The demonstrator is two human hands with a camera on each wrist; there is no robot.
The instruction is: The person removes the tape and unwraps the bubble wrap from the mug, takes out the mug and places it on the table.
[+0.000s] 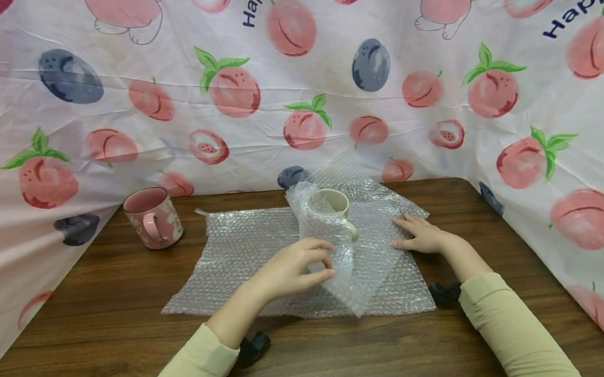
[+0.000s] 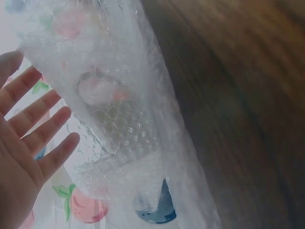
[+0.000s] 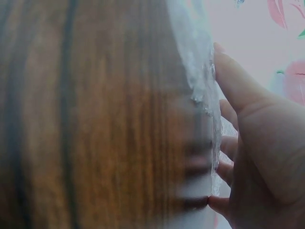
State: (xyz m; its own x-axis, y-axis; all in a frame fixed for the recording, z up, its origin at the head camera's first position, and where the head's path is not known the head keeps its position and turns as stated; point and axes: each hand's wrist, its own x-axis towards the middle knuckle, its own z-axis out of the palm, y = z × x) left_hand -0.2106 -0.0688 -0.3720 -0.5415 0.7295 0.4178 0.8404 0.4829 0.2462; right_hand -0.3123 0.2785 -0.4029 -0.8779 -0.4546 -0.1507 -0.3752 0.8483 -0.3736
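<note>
A cream mug [image 1: 334,200] stands upright on a sheet of bubble wrap [image 1: 252,236], its handle toward the right. One flap of the bubble wrap [image 2: 109,95] is folded over the mug's front and left side, covering much of its body. My left hand [image 1: 301,267] is at that flap, fingers bent a little and spread apart in the left wrist view, fingertips right at the wrap's edge. My right hand [image 1: 421,234] rests with spread fingers on the right part of the sheet; in the right wrist view its fingertips touch the wrap's edge.
A pink patterned mug [image 1: 153,219] stands at the back left of the wooden table [image 1: 340,361]. Behind and beside the table hangs a fruit-print cloth [image 1: 174,104]. A raised corner of bubble wrap [image 1: 347,175] stands behind the cream mug.
</note>
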